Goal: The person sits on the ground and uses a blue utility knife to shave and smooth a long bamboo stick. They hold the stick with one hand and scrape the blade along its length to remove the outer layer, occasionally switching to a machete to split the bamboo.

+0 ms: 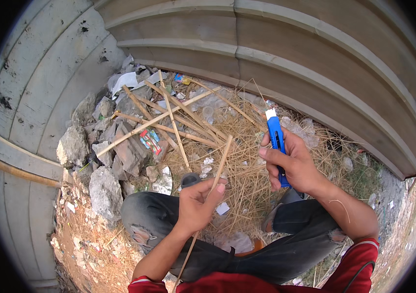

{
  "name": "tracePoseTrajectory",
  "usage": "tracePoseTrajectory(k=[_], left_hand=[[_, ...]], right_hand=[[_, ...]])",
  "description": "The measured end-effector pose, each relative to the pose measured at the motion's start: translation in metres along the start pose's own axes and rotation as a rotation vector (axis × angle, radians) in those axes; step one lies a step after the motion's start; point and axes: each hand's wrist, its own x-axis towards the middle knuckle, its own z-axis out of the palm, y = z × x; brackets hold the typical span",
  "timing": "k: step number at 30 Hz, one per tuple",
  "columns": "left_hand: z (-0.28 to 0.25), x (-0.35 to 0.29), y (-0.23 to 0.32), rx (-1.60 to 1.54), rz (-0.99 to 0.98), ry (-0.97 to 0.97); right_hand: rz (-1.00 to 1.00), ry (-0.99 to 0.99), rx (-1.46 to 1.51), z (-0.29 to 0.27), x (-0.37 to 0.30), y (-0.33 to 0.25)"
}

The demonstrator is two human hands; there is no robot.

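My left hand [196,202] pinches 1 bamboo strip [216,177] upright; right hand [291,166], just beside it, grips the blue utility knife [275,134], blade up, clear of fingers.

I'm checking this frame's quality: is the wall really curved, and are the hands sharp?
Head view: fisheye bends the wall bands; daylight is soft and even; left hand, thin stick, right hand and blue utility knife are sharp; corners are black.

Two hands: left hand [196,202], right hand [293,166]. One blue utility knife [275,136]. One held bamboo strip [218,171]. Several loose strips, several rocks [104,190].
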Motion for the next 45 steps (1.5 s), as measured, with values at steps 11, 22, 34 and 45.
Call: tracePoseTrajectory(k=[11,22,34,45], left_hand=[[-0.003,0.001,0.006,-0.003,-0.037,-0.186],[-0.012,-0.004,-0.001,0.000,0.084,-0.029],[0.015,0.000,0.007,-0.033,0.151,-0.089],[0.032,-0.001,0.006,0.019,0.168,-0.121]], right_hand=[[0.073,-0.056,-0.178,0.014,0.008,0.002],[-0.617,0.782,-0.366,-0.109,-0.051,-0.065],[0.611,1.312,-0.777,-0.195,-0.274,0.393],[0.814,0.943,-0.967,-0.136,-0.286,0.474]])
